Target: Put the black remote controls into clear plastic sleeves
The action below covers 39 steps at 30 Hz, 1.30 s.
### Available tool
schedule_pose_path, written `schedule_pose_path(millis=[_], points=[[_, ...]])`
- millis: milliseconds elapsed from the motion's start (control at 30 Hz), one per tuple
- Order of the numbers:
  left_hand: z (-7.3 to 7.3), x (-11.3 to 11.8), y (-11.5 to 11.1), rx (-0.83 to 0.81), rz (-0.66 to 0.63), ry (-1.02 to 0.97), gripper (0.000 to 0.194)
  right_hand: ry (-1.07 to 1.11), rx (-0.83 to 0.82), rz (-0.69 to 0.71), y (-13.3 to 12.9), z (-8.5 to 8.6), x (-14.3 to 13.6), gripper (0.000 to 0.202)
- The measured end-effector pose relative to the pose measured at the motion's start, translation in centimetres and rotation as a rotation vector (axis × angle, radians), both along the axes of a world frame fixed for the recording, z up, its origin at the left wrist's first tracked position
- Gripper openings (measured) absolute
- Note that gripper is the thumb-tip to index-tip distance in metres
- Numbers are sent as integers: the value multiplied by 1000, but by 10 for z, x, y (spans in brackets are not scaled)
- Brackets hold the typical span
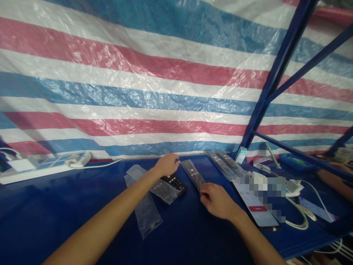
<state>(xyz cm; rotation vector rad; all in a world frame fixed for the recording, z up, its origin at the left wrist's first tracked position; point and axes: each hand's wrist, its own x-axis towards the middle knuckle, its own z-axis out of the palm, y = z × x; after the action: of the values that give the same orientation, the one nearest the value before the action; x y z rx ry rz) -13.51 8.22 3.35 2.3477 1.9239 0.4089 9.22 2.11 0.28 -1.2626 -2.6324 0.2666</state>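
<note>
My right hand (216, 198) pinches the near end of a dark remote control (193, 172) in a clear plastic sleeve, which lies on the blue table. To its left, my left hand (167, 165) is held over the table with its fingers curled; I cannot make out what, if anything, they hold. Below the left wrist lies a black remote control (174, 183), partly covered by a clear bag (164, 192). An empty-looking clear plastic sleeve (148, 217) lies beside it, partly hidden by my left forearm. Two more sleeved remote controls (219, 163) rest side by side at the back right.
A phone with a lit screen (257, 209) lies right of my right hand, near white chargers and cables (299, 217). A white power strip (55, 163) stands at the back left. A blue metal frame (259, 106) rises at right. Another person's arm (335, 180) shows at far right.
</note>
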Motion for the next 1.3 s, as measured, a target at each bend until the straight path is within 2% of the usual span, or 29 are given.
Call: schedule_pose_path(millis=[167,333,533,967,1167,1233,1300], points=[[-12,15,52,-170,21,-9,22,146,135,-140,5,-5,3,39],[-22,16,71,-291,2,-45,29,172,197,-183,8,-6,8,39],[-28,19,68,-316,0,-59,32,170,210,-183,8,-6,8,35],[-24,19,60,-333,76,25,31,145,149,-218,6,-4,7,32],[-23,30,45,-147,102,76,23,163,188,-266,9,-4,11,35],[-15,30,36,-47,97,94,19,162,211,-321,10,-3,13,36],[-3,31,27,45,78,108,24,142,209,-380,11,-2,16,35]])
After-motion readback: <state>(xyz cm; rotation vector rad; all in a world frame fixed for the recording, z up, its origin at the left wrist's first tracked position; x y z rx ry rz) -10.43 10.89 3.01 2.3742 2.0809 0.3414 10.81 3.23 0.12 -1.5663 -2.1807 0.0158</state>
